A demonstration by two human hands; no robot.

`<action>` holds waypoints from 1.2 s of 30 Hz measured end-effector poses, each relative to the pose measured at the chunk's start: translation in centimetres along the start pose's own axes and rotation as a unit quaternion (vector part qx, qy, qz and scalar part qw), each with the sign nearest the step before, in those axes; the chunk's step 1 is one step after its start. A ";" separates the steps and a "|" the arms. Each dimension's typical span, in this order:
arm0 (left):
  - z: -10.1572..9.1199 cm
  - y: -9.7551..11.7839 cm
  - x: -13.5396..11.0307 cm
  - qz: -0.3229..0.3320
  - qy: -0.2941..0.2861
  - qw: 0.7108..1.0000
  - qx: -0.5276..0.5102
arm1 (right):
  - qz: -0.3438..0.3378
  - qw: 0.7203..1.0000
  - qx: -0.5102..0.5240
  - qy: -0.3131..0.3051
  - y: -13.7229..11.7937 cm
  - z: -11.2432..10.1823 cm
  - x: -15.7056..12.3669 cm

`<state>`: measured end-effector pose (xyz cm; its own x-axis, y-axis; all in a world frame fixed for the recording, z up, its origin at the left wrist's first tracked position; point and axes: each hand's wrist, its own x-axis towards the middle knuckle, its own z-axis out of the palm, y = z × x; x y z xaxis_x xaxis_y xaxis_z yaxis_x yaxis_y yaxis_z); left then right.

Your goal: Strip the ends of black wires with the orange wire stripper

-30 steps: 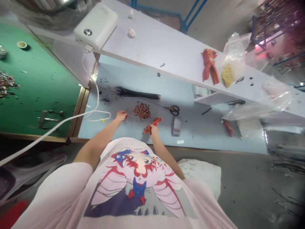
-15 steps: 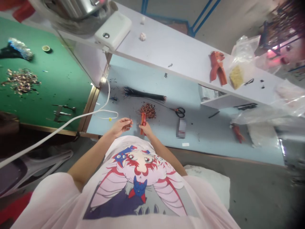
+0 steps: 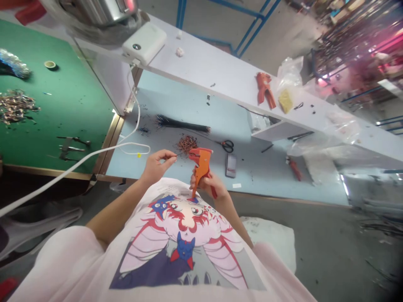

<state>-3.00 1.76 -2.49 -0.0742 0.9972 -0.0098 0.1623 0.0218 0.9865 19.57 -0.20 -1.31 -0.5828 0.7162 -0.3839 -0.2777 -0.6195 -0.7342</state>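
Note:
In my right hand (image 3: 214, 184) are orange wire strippers (image 3: 203, 165), raised above the near part of the blue table with the jaws facing left. My left hand (image 3: 160, 164) pinches a thin black wire (image 3: 180, 154) between thumb and fingertips. The wire's free end reaches to the jaws; whether it lies between them I cannot tell. Behind the jaws lies a heap of copper-coloured and dark scraps (image 3: 188, 144). Farther back a bundle of black wires (image 3: 182, 123) with frayed copper ends rests on the table.
Scissors (image 3: 227, 146) and a phone-like blurred object (image 3: 231, 165) lie right of the scraps. A white cable (image 3: 78, 165) crosses the left side. A raised white shelf (image 3: 201, 67) spans the back, bearing a power bank (image 3: 145, 43) and another orange tool (image 3: 265, 90).
My right hand has raised the wire strippers and turned them so their jaws face left. My left hand has brought the wire round to point at the jaws. The view has shifted slightly.

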 end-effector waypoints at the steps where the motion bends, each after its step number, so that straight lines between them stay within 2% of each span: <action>1: 0.0 0.4 -0.3 0.032 0.009 0.999 0.028 | 0.007 1.000 -0.005 -0.016 -0.3 0.5 -0.5; 4: -0.4 1.5 -1.1 0.133 0.028 0.987 0.084 | 0.013 0.999 -0.016 -0.047 -0.9 1.7 -1.4; 7: -1.1 2.6 -1.8 0.226 0.048 0.963 0.139 | -0.005 0.999 -0.017 -0.049 -1.2 2.8 -1.8; 11: -2.1 3.7 -2.4 0.299 0.091 0.925 0.214 | -0.023 0.998 -0.023 -0.050 -1.6 3.8 -2.0; 16: -2.4 4.2 -2.9 0.309 0.105 0.907 0.266 | -0.025 0.996 -0.051 -0.062 -2.0 4.5 -2.1; 25: -2.2 4.5 -3.0 0.311 0.104 0.912 0.247 | -0.024 0.993 -0.074 -0.085 -1.8 4.1 -2.2; 36: -1.4 4.6 -2.6 0.325 0.082 0.898 0.286 | -0.024 0.995 -0.076 -0.055 -1.8 3.9 -2.5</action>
<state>-3.46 -0.83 2.32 0.0833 0.7894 0.6082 0.6988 -0.4813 0.5291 18.50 -2.17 3.14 -0.6537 0.6994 -0.2891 -0.1939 -0.5240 -0.8293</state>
